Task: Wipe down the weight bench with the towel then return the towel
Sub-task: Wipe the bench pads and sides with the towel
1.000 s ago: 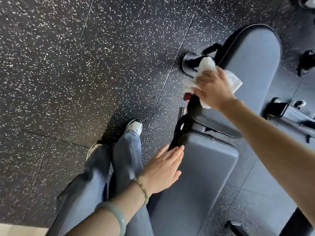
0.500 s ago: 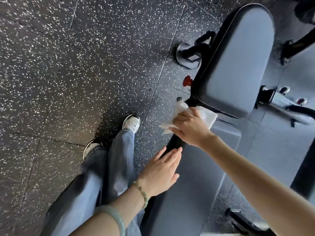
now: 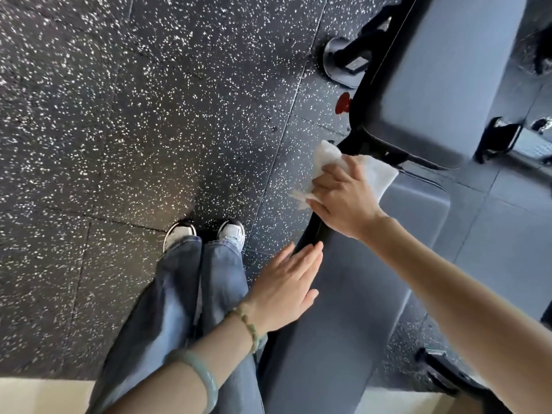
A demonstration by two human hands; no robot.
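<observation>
Centre right of the frame, a person's right hand [image 3: 343,201] presses a bunched white towel [image 3: 380,174] onto the top left corner of the weight bench [image 3: 343,339] seat, just below the raised back pad [image 3: 442,85]. Its fingers [image 3: 325,176] curl over the cloth, apparently to hold it gathered for the pad's edge seam. Lower down, the left hand [image 3: 283,291] lies flat at the surface's left edge, fingers straight, together and holding nothing, seemingly as a brace; wiping looks unfinished, the towel not yet returned.
</observation>
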